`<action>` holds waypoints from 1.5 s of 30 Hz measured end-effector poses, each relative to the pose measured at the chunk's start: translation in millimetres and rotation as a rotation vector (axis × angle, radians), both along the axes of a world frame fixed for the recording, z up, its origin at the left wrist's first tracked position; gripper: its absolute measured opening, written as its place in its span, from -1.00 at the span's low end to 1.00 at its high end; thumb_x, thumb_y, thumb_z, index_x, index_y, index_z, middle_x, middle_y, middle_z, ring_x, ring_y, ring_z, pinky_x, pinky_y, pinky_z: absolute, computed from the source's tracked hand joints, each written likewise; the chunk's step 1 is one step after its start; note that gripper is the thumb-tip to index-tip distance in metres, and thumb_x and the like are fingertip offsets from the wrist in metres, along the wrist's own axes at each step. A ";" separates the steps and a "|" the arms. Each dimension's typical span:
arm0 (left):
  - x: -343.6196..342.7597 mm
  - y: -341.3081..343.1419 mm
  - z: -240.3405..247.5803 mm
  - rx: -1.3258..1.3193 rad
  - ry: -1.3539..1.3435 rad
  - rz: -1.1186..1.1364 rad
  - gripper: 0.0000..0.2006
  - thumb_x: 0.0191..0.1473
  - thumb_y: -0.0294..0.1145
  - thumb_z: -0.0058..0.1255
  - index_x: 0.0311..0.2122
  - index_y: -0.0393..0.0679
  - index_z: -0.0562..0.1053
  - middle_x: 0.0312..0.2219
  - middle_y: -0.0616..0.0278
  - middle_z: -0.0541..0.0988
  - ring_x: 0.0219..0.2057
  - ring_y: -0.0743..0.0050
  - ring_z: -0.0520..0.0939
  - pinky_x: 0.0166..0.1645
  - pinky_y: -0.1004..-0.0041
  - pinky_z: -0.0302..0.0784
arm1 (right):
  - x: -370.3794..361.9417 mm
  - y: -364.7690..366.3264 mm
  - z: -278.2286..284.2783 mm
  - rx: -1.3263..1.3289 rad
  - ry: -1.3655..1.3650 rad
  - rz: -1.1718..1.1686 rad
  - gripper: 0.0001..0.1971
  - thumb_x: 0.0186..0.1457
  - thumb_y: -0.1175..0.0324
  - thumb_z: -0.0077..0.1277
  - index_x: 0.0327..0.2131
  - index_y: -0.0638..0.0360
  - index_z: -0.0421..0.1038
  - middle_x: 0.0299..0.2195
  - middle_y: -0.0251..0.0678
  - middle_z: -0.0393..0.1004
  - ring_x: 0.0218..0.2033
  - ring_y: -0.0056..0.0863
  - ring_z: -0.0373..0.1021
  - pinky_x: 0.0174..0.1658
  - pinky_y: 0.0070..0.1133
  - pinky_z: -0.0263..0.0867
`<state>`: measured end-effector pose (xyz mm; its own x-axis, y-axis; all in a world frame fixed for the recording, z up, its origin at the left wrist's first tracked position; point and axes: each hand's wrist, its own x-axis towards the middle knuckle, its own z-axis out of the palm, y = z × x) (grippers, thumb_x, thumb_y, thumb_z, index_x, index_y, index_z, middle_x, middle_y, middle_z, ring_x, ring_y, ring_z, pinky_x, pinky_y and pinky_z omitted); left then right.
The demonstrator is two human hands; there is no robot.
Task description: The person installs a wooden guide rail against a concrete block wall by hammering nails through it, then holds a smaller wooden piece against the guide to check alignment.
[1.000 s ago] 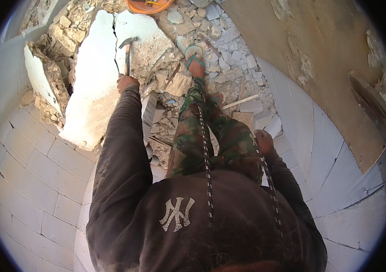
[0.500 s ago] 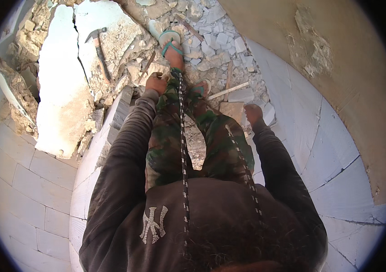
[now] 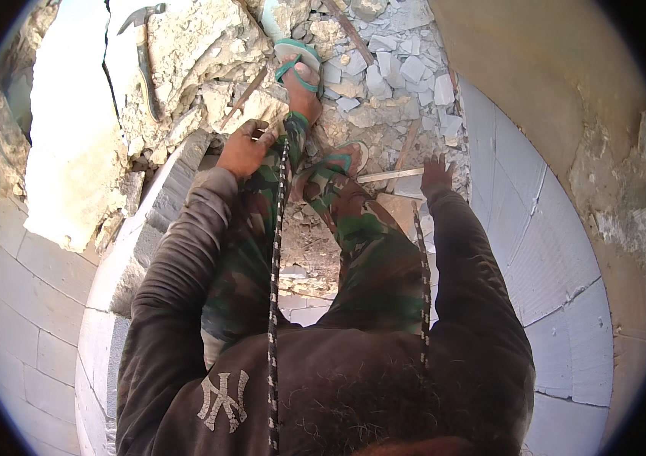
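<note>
My left hand (image 3: 242,151) is beside my left shin, its fingers apart and nothing visible in them. It is close to the camouflage trouser leg (image 3: 263,175); I cannot tell whether it touches the cloth. Over to the right, my right hand (image 3: 436,175) has its fingers spread and looks bare of any object. It is near the end of a pale wooden stick (image 3: 395,175) lying on the rubble. A claw hammer (image 3: 145,68) with a dark handle rests on the broken masonry at the far left, out of contact with either hand.
Loose grey block pieces (image 3: 395,72) and a rusty brown strip (image 3: 245,97) lie around my feet, which wear green flip-flops (image 3: 300,55). A cracked pale slab (image 3: 72,144) is at left. Block walls (image 3: 543,228) flank me on both sides.
Both hands have opened from a more curled shape. The view has shifted, so the hammer and slab appear farther up and left. My right foot shows more fully.
</note>
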<state>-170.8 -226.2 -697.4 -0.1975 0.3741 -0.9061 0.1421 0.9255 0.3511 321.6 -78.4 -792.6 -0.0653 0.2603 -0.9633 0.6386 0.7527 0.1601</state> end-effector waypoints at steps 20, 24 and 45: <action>9.1 28.9 22.1 0.098 -0.102 -0.005 -0.60 0.27 -0.18 0.14 0.04 -0.29 0.51 -0.19 0.06 0.69 -0.17 0.30 0.70 -0.05 0.33 0.58 | 26.2 -60.8 14.9 -0.043 -0.041 -0.351 -0.51 0.19 0.20 0.10 0.20 -0.08 0.37 0.19 -0.28 0.32 0.29 -0.20 0.20 0.27 -0.08 0.22; -3.6 20.8 19.0 0.028 -0.124 0.096 -0.60 0.29 -0.18 0.14 0.05 -0.30 0.47 -0.21 0.05 0.68 -0.22 0.39 0.68 -0.18 0.36 0.60 | 37.9 -92.0 -10.3 0.000 -0.063 -0.278 -0.57 0.19 0.19 0.10 0.13 -0.06 0.42 0.18 -0.28 0.35 0.28 -0.21 0.21 0.28 -0.09 0.17; 146.1 128.5 249.6 0.486 -0.581 0.508 -0.66 0.24 -0.30 0.23 -0.03 -0.37 0.53 -0.31 0.18 0.69 -0.28 0.56 0.65 -0.14 0.46 0.58 | -181.5 -0.5 379.6 0.049 0.966 -1.920 -0.81 0.36 0.29 0.07 -0.13 0.17 0.34 -0.44 -0.41 0.47 -0.50 -0.71 0.37 -0.45 -0.68 0.32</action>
